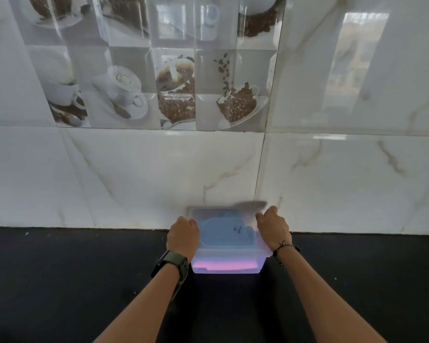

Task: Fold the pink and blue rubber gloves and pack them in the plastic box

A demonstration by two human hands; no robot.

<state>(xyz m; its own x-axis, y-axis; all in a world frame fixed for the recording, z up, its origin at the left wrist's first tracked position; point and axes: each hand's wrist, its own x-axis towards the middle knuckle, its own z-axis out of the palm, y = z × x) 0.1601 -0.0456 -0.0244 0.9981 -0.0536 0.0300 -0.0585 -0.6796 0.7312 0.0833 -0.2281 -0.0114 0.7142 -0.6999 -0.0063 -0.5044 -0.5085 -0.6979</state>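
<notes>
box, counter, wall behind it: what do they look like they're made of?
Plastic box: translucent frosted plastic, likely; pink and blue colour glows through its wall and lid.
Counter: dark, matte, faintly speckled; stone or laminate, cannot tell.
Wall: glossy marble-look tiles, probably ceramic; window reflections and grout lines show.

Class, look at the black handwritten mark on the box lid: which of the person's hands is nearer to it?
Right. The right hand grips the lid edge beside the mark; the left hand grips the far edge.

Bare forearms – green watch [173, 264] left, black cord bracelet [284, 246] right
</notes>
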